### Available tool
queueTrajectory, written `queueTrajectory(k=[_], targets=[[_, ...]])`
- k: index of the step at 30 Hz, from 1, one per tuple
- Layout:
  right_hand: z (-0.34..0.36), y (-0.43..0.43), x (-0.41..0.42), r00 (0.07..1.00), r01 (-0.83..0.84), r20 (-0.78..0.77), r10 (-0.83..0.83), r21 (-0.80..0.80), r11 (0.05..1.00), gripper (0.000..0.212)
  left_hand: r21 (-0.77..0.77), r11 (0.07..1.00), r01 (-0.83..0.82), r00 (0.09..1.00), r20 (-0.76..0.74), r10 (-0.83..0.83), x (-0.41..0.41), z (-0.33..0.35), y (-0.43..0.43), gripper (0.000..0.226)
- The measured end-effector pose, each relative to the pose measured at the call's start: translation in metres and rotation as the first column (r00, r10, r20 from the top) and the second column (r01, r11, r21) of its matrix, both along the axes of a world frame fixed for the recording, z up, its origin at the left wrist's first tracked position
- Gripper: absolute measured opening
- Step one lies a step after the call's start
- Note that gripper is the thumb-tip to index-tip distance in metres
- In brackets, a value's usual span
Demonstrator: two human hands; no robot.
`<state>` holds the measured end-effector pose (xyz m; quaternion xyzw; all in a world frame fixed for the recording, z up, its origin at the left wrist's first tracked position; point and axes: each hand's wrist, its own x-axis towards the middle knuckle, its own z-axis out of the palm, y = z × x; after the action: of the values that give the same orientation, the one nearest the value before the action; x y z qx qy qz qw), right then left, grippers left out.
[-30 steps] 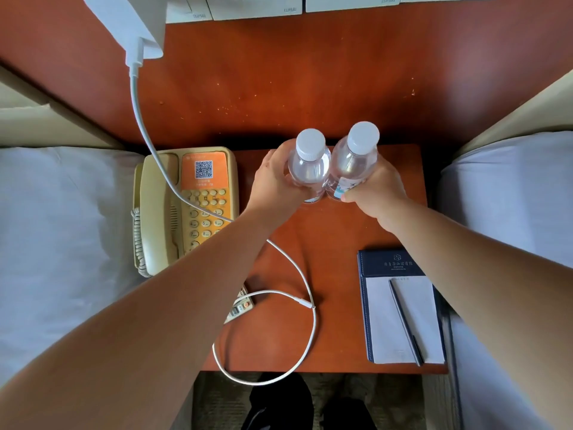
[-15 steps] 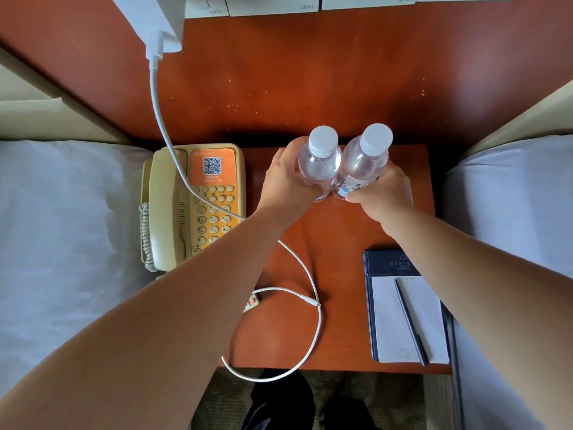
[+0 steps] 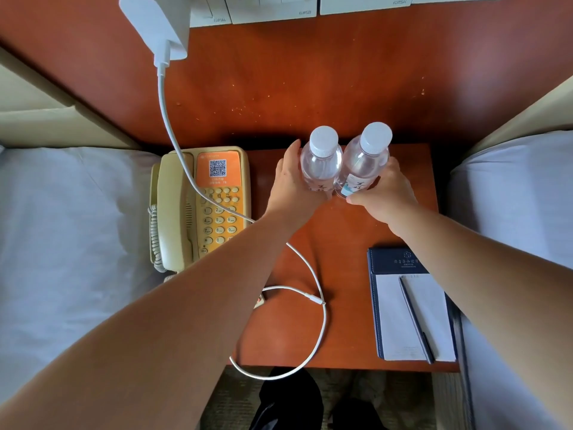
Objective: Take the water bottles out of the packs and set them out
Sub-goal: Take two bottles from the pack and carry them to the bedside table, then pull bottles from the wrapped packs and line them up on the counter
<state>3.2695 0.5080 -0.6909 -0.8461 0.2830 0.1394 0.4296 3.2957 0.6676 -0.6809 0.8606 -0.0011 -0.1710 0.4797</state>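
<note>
Since a second ago the pair of bottles has hardly shifted against the telephone (image 3: 198, 206); both remain at the far middle of the bench (image 3: 341, 243), close to the wall panel. The left hand (image 3: 290, 187) is wrapped round the left bottle (image 3: 321, 164) from its left side, and the right hand (image 3: 384, 193) is curled round the right bottle (image 3: 364, 162) low on its label. The bottles touch each other at the shoulder.

Their long axes are near upright, with the white caps leaning away from the person, and the right one tips also a little to the right. The bases are hidden behind the hands (so I cannot tell if they already rest on the bench). Each bottle lies straight ahead of its own hand.

I judge the next move is to set them down and let go. For that, each hand should open outward to its own side, because the telephone is near on the left.
</note>
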Motion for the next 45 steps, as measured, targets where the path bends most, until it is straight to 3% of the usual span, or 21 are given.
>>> queueTrajectory(k=[3,6,11,16,20,24,29,35,39,45], targets=[[0.004,-0.003,-0.008,0.997,0.023,-0.07,-0.026,-0.041,0.999,0.089,0.186,0.982,0.042,0.995,-0.1,-0.024,-0.011,0.001,0.003,0.102],[0.019,-0.005,-0.017,0.991,-0.052,-0.127,0.039,-0.107,0.993,0.074,0.302,0.951,0.071,0.992,-0.12,-0.036,-0.024,0.012,0.008,0.094],[0.064,-0.01,-0.028,0.983,-0.16,-0.115,0.14,-0.187,0.969,0.056,0.397,0.915,0.075,0.996,-0.073,-0.05,-0.042,0.061,0.002,0.062],[0.126,-0.016,-0.048,0.959,-0.282,-0.099,0.265,-0.306,0.909,0.049,0.498,0.861,0.102,0.993,0.006,-0.121,-0.062,0.125,-0.008,0.047],[0.186,-0.025,-0.06,0.941,-0.338,-0.105,0.323,-0.385,0.859,0.025,0.517,0.851,0.098,0.987,0.061,-0.15,-0.069,0.183,-0.015,0.042],[0.251,-0.026,-0.062,0.955,-0.278,-0.031,0.296,-0.447,0.85,0.03,0.536,0.837,0.111,0.971,0.12,-0.206,-0.067,0.247,-0.021,0.042],[0.322,-0.009,-0.069,0.96,-0.22,0.032,0.277,-0.524,0.823,0.014,0.563,0.811,0.158,0.931,0.188,-0.312,-0.064,0.317,-0.016,0.038],[0.377,0.011,-0.091,0.963,-0.107,0.148,0.224,-0.554,0.826,0.012,0.61,0.764,0.21,0.85,0.272,-0.451,-0.067,0.38,-0.007,0.037],[0.405,0.007,-0.122,0.983,-0.017,0.142,0.114,-0.55,0.835,0.027,0.648,0.706,0.286,0.765,0.29,-0.575,-0.081,0.408,-0.018,0.035],[0.456,-0.028,-0.204,0.976,0.201,0.187,-0.111,-0.585,0.785,0.017,0.64,0.657,0.399,0.601,0.358,-0.714,-0.129,0.449,-0.072,0.031]])
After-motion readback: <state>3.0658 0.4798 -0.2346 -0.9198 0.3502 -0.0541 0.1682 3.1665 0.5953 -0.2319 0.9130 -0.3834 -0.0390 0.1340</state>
